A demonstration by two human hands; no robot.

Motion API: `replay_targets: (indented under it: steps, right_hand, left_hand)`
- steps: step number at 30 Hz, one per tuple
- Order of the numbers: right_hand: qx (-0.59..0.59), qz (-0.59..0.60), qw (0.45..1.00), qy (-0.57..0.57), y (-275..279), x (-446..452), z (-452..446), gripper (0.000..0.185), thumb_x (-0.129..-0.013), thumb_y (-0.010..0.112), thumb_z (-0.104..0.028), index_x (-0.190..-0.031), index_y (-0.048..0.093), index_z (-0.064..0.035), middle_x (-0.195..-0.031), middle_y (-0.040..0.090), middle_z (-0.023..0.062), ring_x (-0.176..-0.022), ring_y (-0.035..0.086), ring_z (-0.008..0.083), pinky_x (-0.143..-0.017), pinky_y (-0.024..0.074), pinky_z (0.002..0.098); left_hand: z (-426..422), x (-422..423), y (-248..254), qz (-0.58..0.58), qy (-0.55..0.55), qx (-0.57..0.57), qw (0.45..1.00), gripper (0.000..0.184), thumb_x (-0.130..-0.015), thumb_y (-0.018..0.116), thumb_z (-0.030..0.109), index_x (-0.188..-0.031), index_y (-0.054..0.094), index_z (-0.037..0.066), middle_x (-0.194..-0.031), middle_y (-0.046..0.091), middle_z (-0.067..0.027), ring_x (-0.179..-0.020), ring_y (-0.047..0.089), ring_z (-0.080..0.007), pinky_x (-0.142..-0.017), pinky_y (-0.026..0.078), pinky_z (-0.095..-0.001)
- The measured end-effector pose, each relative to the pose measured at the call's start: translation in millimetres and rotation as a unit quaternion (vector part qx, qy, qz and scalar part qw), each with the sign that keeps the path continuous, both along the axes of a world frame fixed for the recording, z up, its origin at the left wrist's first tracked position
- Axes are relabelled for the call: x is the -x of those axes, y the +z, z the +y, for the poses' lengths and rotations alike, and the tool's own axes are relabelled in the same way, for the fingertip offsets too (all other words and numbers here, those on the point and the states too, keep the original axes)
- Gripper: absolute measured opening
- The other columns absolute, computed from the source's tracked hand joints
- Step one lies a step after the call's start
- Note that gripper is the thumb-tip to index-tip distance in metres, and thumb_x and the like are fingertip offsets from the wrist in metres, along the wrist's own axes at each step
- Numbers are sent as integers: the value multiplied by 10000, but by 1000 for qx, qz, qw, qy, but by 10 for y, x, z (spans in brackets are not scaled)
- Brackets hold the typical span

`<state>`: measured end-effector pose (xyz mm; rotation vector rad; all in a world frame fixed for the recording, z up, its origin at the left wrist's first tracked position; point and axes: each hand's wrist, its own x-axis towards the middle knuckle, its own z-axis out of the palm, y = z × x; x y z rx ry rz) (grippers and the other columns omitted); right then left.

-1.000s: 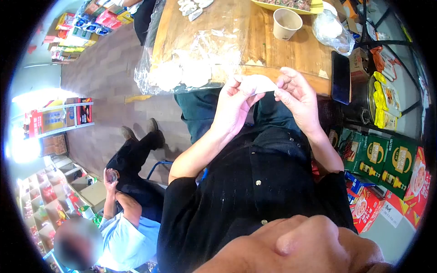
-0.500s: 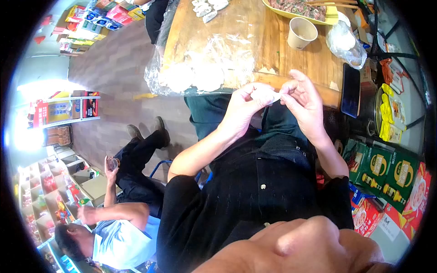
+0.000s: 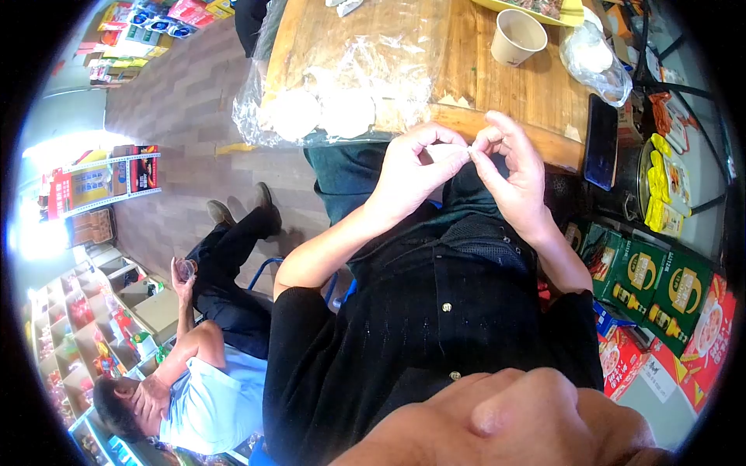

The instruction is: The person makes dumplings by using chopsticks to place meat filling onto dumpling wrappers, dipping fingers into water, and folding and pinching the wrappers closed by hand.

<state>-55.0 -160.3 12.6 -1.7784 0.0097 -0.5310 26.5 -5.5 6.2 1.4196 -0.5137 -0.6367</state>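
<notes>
Just off the table's near edge, above my lap, my left hand (image 3: 416, 171) and my right hand (image 3: 509, 179) meet at the fingertips. Both are closed in a pinch on a small white dumpling (image 3: 469, 151), mostly hidden by the fingers. On the wooden table (image 3: 482, 85), round white dough wrappers (image 3: 295, 114) lie overexposed on clear plastic film (image 3: 404, 58), left of my hands. Shaped white dumplings (image 3: 348, 8) are cut off at the top edge. A yellow dish (image 3: 573, 15) holds minced filling, with a paper cup (image 3: 509, 48) beside it.
A knotted plastic bag (image 3: 598, 70) and a dark phone (image 3: 599, 144) are at the table's right side. Green cartons (image 3: 641, 272) stand to my right. At the left, a seated person (image 3: 214, 396) holds a small clear cup (image 3: 185, 269) near shelves of packets.
My fingertips have drawn together, covering more of the dumpling. The view has shifted, so the dish and shaped dumplings sit higher. The seated person's raised arm has moved toward the head.
</notes>
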Motion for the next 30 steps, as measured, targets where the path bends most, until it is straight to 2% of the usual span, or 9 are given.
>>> replay_targets:
  steps: [2,6,9,11,15,17,21,23,30]
  right_hand:
    - [37,-19,999,-34,-14,-16,26,475,-799,658,68,-1246,517,-7,-879,614,62,-762,604,130,-734,498,260]
    - [26,-18,999,-12,-14,-23,49,504,-779,663,90,-1249,513,-11,-882,615,68,-765,605,137,-731,503,269]
    - [52,-47,998,-4,-38,-40,48,534,-770,656,110,-1262,486,-10,-899,607,73,-762,601,132,-725,504,271]
    - [59,-45,997,-3,-37,-45,50,582,-769,650,119,-1294,433,-8,-889,598,76,-751,595,130,-708,503,265]
    - [52,-47,997,19,-52,-29,68,599,-777,642,119,-1309,394,-2,-867,590,72,-746,588,127,-703,501,263]
    - [34,-58,997,27,-100,-24,88,613,-780,646,118,-1319,378,1,-864,585,71,-747,582,125,-698,499,260]
    - [47,-68,997,8,-124,-48,76,614,-782,654,113,-1320,378,4,-867,586,71,-746,581,121,-696,498,256]
    - [43,-57,997,-21,-87,-58,78,623,-781,661,113,-1324,376,2,-883,596,78,-737,584,121,-692,499,256]
    - [40,-57,998,1,-85,-56,46,626,-783,654,122,-1328,373,0,-899,613,85,-743,592,117,-696,500,253]
  left_hand:
    - [22,-29,28,-6,-20,-22,1000,161,-883,675,133,-993,648,19,-822,626,23,-730,522,-14,-644,429,-175]
    - [58,-108,104,-40,-43,-48,997,163,-887,670,136,-999,651,20,-835,630,15,-738,539,-26,-655,443,-183]
    - [74,-126,107,-2,-51,-43,998,141,-891,663,135,-976,653,23,-846,629,16,-732,555,-35,-659,457,-192]
    - [77,-115,30,69,-15,-4,998,121,-898,655,139,-935,654,24,-846,625,26,-718,561,-38,-663,469,-196]
    - [41,-71,24,89,1,-8,996,101,-874,668,121,-906,650,27,-839,625,11,-745,567,-61,-685,464,-213]
    - [14,-59,66,-145,30,-76,986,110,-838,679,98,-913,645,24,-846,631,-23,-784,577,-102,-711,455,-238]
    - [10,-75,130,-161,23,-85,983,131,-811,681,80,-923,645,22,-869,629,-49,-816,580,-131,-731,449,-255]
    - [28,-97,136,-191,-13,-73,979,127,-818,676,77,-929,648,22,-884,624,-51,-814,580,-136,-734,451,-253]
    - [63,-125,104,-159,-27,-48,986,143,-846,679,92,-966,641,23,-884,610,-29,-809,570,-103,-725,453,-235]
